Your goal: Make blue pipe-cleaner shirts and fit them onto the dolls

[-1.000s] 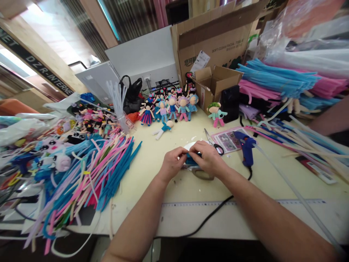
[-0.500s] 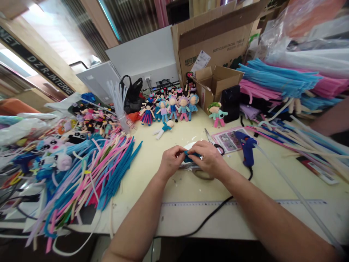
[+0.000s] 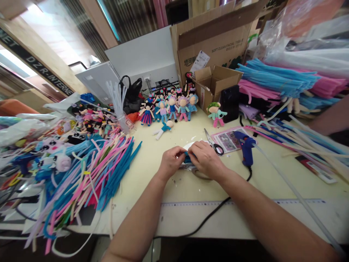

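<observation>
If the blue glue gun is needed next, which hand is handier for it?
Probably the right hand: the glue gun lies just off its side, while the left hand sits across the teal piece both hands pinch.

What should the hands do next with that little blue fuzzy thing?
Probably keep twisting it tight. Both hands, left hand and right hand, pinch the blue fuzzy piece between them, and the glue gun and scissors lie untouched beside them.

A craft workshop: heaped pipe cleaners (image 3: 103, 163), finished dolls (image 3: 171, 105), glue gun (image 3: 245, 145).
</observation>
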Available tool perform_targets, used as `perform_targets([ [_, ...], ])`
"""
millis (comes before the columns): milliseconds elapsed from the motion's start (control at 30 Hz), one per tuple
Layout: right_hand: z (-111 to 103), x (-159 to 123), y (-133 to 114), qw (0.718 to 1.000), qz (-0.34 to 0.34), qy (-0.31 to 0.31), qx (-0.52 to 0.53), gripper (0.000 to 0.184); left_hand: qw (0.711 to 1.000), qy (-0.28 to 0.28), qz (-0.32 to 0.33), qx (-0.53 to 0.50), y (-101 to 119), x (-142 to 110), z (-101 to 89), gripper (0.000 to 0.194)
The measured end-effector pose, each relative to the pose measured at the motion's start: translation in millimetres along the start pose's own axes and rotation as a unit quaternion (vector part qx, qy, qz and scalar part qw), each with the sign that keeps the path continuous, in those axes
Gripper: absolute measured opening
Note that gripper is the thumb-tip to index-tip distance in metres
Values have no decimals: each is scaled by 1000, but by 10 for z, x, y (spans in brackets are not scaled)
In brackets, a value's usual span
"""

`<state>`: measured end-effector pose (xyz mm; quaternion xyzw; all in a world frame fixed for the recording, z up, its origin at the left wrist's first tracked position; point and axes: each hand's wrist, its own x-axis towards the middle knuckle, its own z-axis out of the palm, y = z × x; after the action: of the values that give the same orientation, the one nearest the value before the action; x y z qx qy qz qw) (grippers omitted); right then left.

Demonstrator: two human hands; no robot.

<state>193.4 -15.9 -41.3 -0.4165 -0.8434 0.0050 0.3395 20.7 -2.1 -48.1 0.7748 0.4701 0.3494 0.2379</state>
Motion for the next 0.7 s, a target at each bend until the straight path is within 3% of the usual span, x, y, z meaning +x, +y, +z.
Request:
perform_targets([
  [333, 48, -8, 29, 992, 36, 13, 117, 13, 997, 13, 62, 35, -3, -1, -35, 15],
  [700, 69, -2, -8, 984, 80, 49, 151, 13, 995, 20, 89, 50, 35, -5, -57, 14],
])
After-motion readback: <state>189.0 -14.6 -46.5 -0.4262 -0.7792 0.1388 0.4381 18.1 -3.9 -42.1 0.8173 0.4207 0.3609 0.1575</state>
